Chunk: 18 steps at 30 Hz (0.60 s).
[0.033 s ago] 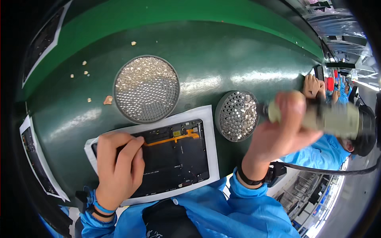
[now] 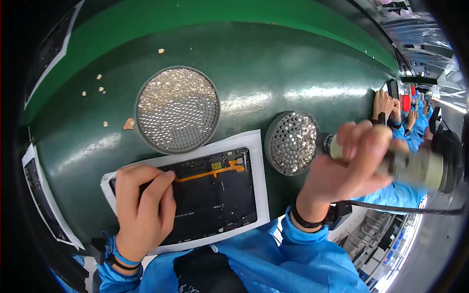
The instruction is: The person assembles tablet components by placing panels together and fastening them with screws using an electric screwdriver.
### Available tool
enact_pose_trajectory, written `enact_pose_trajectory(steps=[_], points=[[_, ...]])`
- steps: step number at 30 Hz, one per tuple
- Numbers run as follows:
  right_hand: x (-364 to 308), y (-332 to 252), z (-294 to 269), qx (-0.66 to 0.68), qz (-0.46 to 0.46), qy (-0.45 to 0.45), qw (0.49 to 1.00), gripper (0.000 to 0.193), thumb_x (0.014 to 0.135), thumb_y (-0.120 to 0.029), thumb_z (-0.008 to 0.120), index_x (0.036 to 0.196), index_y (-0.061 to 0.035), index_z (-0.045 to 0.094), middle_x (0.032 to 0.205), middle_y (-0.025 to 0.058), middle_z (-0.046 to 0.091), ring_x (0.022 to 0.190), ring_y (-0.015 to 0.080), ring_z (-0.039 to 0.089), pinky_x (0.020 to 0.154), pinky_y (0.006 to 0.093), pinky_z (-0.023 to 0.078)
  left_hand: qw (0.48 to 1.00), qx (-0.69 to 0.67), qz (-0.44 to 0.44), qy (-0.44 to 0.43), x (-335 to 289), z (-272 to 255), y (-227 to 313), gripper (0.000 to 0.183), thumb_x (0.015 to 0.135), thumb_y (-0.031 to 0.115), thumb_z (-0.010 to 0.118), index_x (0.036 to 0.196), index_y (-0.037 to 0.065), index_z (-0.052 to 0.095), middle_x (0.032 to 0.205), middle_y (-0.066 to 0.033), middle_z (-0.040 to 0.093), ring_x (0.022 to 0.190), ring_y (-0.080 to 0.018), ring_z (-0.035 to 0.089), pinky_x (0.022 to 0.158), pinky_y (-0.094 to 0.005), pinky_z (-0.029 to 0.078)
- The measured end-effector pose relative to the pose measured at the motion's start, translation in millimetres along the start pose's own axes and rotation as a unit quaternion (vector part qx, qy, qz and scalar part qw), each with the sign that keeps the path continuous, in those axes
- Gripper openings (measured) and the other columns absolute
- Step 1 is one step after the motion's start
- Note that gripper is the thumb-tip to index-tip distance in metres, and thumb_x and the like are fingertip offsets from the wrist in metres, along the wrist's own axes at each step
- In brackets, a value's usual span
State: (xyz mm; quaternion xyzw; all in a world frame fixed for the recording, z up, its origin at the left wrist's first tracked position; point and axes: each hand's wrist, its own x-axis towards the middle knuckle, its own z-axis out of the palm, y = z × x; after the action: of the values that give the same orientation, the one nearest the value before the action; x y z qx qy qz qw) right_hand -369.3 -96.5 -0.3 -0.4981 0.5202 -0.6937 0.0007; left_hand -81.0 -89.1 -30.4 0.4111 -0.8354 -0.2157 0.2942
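My right hand (image 2: 349, 161) grips a pale green electric screwdriver (image 2: 424, 168), blurred by motion. It is held sideways, its dark front end close to the right rim of the small round dish (image 2: 289, 142), which has a perforated plate with silvery screws on it. My left hand (image 2: 146, 198) rests on the left part of an opened flat device (image 2: 210, 198) with a black inside. Its fingertips are pressed together at the left end of an orange flex cable (image 2: 207, 173); whether something small is between them is hidden. A white sheet (image 2: 263, 195) lies under the device.
A larger perforated dish (image 2: 178, 110) full of small screws stands behind the device. Small crumb-like bits (image 2: 128, 124) lie left of it. Another opened device (image 2: 41, 195) lies on a white sheet at far left. A co-worker's hands (image 2: 385, 105) rest at far right. A dark cable (image 2: 405, 207) crosses at right.
My right hand and the screwdriver have dipped slightly toward me, the screwdriver's rear end most. My left hand keeps its place on the device.
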Motion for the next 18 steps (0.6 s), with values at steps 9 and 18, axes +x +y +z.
enact_pose_trajectory(steps=[9,18], points=[[-19.7,19.9,16.8,0.212,0.035,-0.105,0.971,0.034,0.107,-0.039,0.06,0.123,-0.0097,0.052,0.09,0.0004,0.049,0.058,0.0067,0.042,0.052,0.0244,0.031,0.998,-0.019,-0.049,-0.044,-1.7,1.0,-9.4,0.04,0.074,-0.014,0.068,0.112,0.0,0.067,0.101,-0.0163,0.061,0.088,-0.0339,0.06,0.079,-0.0453,0.051],[-16.7,34.2,11.6,0.241,0.028,-0.195,0.95,0.054,0.107,-0.056,0.056,0.134,-0.0096,0.05,0.097,0.0024,0.052,0.063,0.0085,0.046,0.056,0.0265,0.034,0.996,-0.009,-0.067,-0.064,-2.3,-2.1,-7.2,0.037,0.077,-0.01,0.067,0.112,0.001,0.066,0.102,-0.0163,0.062,0.088,-0.0342,0.06,0.079,-0.0455,0.049]])
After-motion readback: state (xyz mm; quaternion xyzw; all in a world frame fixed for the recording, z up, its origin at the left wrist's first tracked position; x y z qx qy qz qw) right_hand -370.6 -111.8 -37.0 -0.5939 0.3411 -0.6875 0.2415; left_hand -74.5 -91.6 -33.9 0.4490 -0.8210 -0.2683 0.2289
